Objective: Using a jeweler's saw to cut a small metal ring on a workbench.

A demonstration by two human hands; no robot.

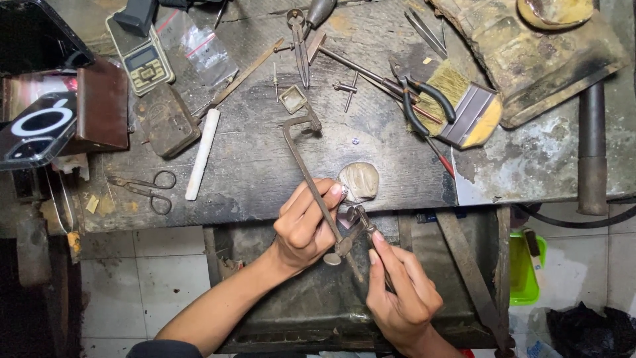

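The dark metal jeweller's saw frame (306,174), a thin rod with a hooked square end, lies slanted over the front edge of the scarred wooden workbench (265,166), its hooked end up on the bench and its lower clamp end down between the two hands. The left hand (306,225) is closed around the lower part of the frame, fingers curled over the rod and thumb pressing near the clamp. The right hand (401,292) is closed on a pair of small dark pliers (361,222), index finger stretched along them, and their nose meets the frame's lower clamp screw (341,246).

The step in hand looks like work on that lower clamp, tightening or loosening it (whether a blade is fitted cannot be told; none shows along the frame). The next move would call for a steady left-hand hold so the frame does not twist, and a small controlled turn from the pliers without slipping off the screw.

Just beside the left fingers, a pale rounded lump (358,180) sits at the bench edge. Farther off lie small steel scissors (147,189), a white stick (202,154), black-handled pliers (424,99), a flat wide brush (467,109) and a small pocket scale (142,61).
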